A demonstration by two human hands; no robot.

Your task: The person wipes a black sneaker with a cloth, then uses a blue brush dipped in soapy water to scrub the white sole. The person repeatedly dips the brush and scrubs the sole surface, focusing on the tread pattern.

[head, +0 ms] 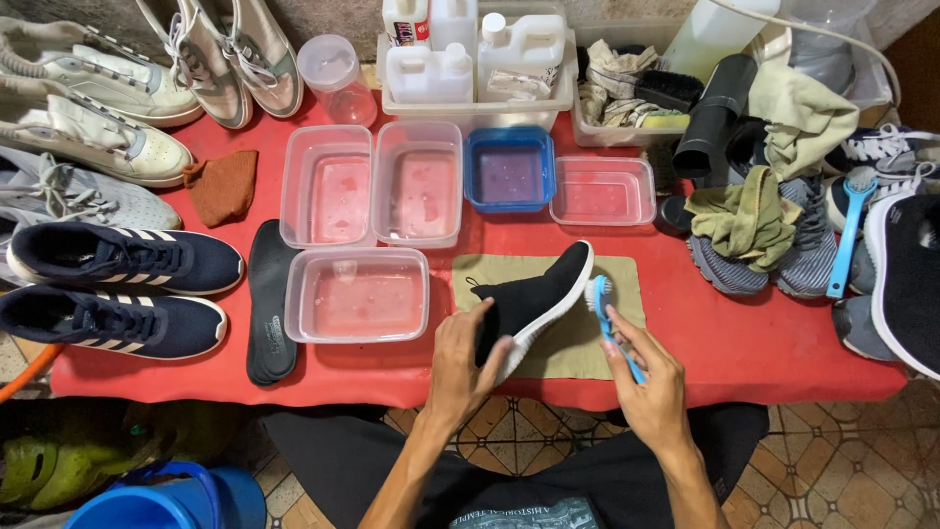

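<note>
White plastic jugs [477, 49] stood in a tray [477, 100] at twelve o'clock on the red table [744, 343], one with a small red-and-white label. Clear tubs [357, 294] and a blue tub [509, 168] sat below them. At six o'clock, the left hand [465, 367] gripped a black shoe [534, 294], tilted on a tan cloth [627, 284]. The right hand [651, 382] clasped a blue brush [605, 306], bristles against the white sole.
</note>
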